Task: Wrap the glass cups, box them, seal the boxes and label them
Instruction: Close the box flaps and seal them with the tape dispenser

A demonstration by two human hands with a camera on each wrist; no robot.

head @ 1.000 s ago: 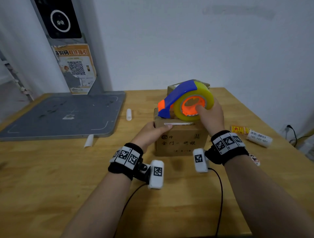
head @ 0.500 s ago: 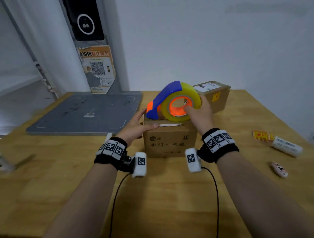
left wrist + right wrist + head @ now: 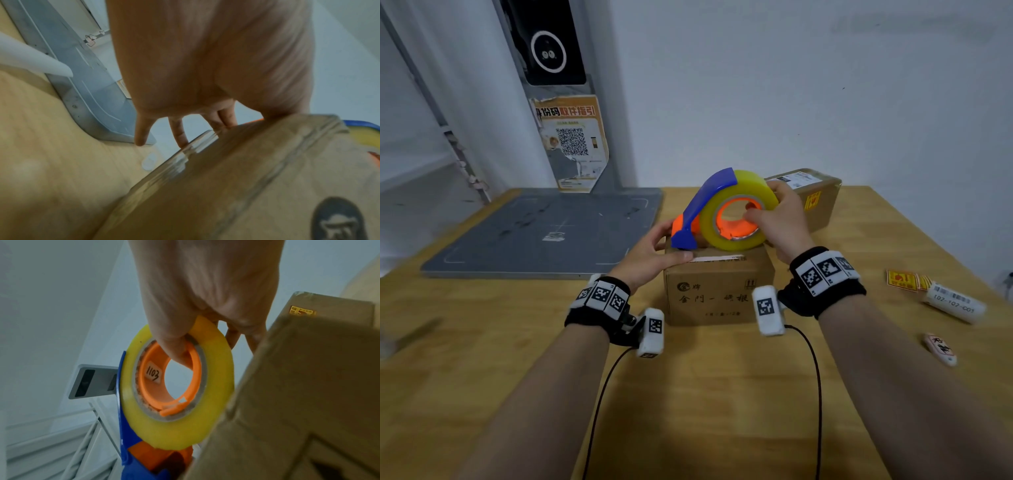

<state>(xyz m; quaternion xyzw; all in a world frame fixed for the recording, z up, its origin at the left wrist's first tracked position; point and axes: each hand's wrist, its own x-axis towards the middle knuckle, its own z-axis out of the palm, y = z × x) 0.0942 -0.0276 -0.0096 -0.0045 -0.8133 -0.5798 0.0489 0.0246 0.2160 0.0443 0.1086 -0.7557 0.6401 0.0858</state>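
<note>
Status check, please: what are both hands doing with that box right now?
Left hand steadies box, thumb on top. Right hand grips tape dispenser on box top. Nothing in the way.

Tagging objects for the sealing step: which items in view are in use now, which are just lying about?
In use:
- tape dispenser, gripped by right hand
- near box, steadied by left hand

Lying about:
- far box
- grey mat
- label roll
- yellow stickers

right hand [image 3: 780, 219] gripping a tape dispenser [image 3: 726, 209] on top of a cardboard box [image 3: 717, 291], left hand [image 3: 650, 257] steadying the box's left edge, second box [image 3: 815, 195] behind, label rolls [image 3: 952, 303] off right, wooden table [image 3: 482, 342]
</note>
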